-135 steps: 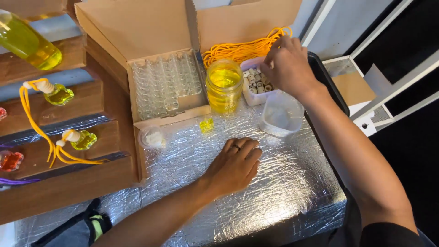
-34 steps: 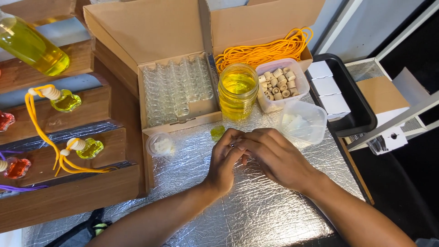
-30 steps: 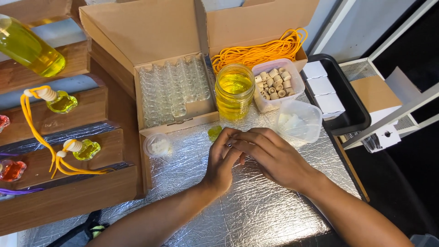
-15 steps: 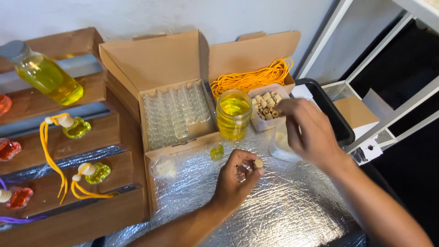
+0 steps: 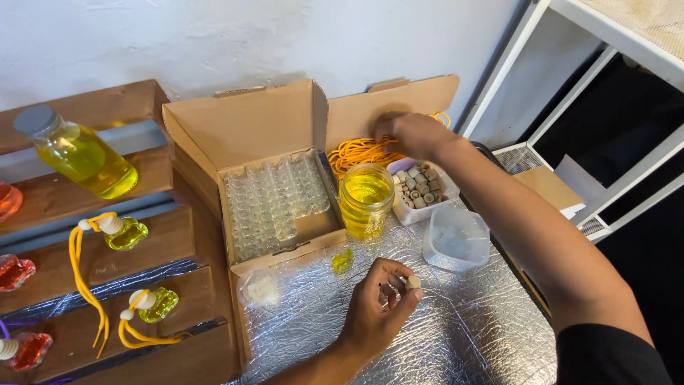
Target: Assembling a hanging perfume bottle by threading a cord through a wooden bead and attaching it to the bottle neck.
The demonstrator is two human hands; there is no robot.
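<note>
My left hand rests on the silver foil surface and pinches a small glass bottle topped with a wooden cap. My right hand reaches far back into the pile of orange cords inside the right cardboard box; whether its fingers grip a cord I cannot tell. A jar of yellow liquid stands between the hands. A small yellow filled bottle lies on the foil just below the jar.
An open cardboard box of empty glass bottles sits left of the jar. A white tub of wooden caps and a clear plastic tub stand to the right. Wooden shelves hold finished yellow and red bottles. A small lid lies nearby.
The hands were together on the foil over the small bottle. The right hand has since lifted away and reached back to the orange cords; the left hand stays, holding the capped bottle.
</note>
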